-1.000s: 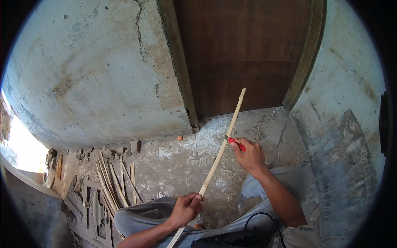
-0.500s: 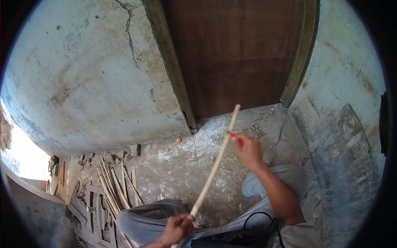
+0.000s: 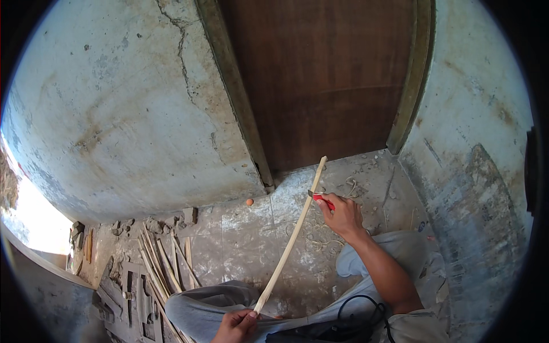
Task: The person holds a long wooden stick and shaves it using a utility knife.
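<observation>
A long, pale wooden strip slants away from me over my lap, its far tip in front of the brown door. Its near end is gripped in my left hand, close to my crossed legs. My right hand is closed around a red-handled utility knife. The knife's short dark blade lies against the strip, some way below the far tip. Thin curled shavings litter the floor beyond my legs, below my right hand.
Several wooden strips lie in a bundle left of my knee, beside a grey cut-out panel. Rubble lines the cracked wall. A small orange ball rests near the door frame. A black cord loops over my lap.
My left hand has drawn slightly down and to the left, and the strip has come a little nearer with it. The knife blade, blurred before, now shows clearly against the wood.
</observation>
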Action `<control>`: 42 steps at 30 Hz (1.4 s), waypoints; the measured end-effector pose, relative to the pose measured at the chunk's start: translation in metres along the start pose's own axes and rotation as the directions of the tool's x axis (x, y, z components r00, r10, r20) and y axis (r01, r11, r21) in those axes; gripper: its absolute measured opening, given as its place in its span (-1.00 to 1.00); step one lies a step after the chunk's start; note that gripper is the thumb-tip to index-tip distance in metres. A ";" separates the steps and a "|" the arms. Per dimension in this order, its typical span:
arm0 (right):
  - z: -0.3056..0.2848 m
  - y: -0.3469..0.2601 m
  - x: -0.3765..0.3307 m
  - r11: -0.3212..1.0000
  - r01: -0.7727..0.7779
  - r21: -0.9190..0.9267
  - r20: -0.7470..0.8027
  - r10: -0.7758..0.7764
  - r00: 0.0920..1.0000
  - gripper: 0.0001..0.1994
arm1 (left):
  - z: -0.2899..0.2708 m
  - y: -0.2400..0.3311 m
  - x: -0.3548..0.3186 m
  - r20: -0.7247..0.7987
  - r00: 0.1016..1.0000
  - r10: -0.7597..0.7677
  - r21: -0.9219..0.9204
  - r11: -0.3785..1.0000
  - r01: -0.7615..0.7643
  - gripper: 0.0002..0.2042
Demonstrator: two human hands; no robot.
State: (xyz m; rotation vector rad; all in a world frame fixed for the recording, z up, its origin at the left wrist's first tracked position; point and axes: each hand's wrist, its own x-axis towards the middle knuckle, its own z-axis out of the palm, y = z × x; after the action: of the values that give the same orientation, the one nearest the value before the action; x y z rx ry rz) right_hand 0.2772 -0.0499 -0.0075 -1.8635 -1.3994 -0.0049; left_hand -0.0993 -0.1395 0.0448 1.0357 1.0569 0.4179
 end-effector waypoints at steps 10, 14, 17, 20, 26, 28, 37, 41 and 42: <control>0.000 -0.011 0.012 0.999 0.030 -0.014 0.024 -0.029 0.999 -0.79 | -0.001 0.001 -0.022 -0.014 1.000 0.009 0.056 0.998 -0.008 -0.60; 0.003 -0.012 0.015 0.998 0.057 -0.031 0.013 -0.057 0.998 -0.79 | -0.006 -0.007 -0.027 0.006 1.000 -0.021 0.014 1.000 0.021 -0.61; 0.003 -0.013 0.017 0.998 0.052 -0.040 0.037 -0.050 0.998 -0.80 | -0.004 -0.012 -0.028 -0.052 0.998 -0.024 -0.022 0.999 0.023 -0.63; 0.004 0.005 0.026 0.993 -0.083 -0.081 0.054 0.088 0.995 -0.78 | -0.008 -0.004 -0.037 0.029 1.000 -0.002 0.027 1.000 0.001 -0.67; -0.030 0.039 0.045 0.970 -0.242 0.015 -0.148 0.241 0.959 -0.73 | -0.016 -0.030 -0.068 -0.180 0.971 -0.157 -0.046 0.987 0.151 -0.71; -0.034 0.033 0.034 0.970 -0.207 0.131 -0.177 0.228 0.957 -0.72 | -0.024 -0.023 -0.058 -0.174 0.978 -0.115 -0.030 0.993 0.111 -0.72; -0.027 -0.013 -0.027 0.844 -0.159 0.512 0.038 0.163 0.986 -0.75 | 0.003 0.045 0.041 -0.024 0.996 -0.081 -0.061 0.995 0.080 -0.72; -0.024 -0.043 -0.049 0.901 -0.082 0.426 0.092 0.047 0.995 -0.75 | 0.010 0.073 0.100 0.098 0.994 -0.058 -0.081 0.995 0.066 -0.74; -0.019 -0.047 -0.054 0.905 -0.064 0.420 0.114 0.017 0.993 -0.75 | 0.013 0.075 0.112 0.096 0.994 -0.061 -0.079 0.995 0.068 -0.74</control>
State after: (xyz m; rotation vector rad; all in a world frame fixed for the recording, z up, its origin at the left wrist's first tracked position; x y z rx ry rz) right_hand 0.2262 -0.1005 0.0092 -1.5439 -1.3077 0.3975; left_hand -0.0223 -0.0288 0.0528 0.9364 0.9793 0.3545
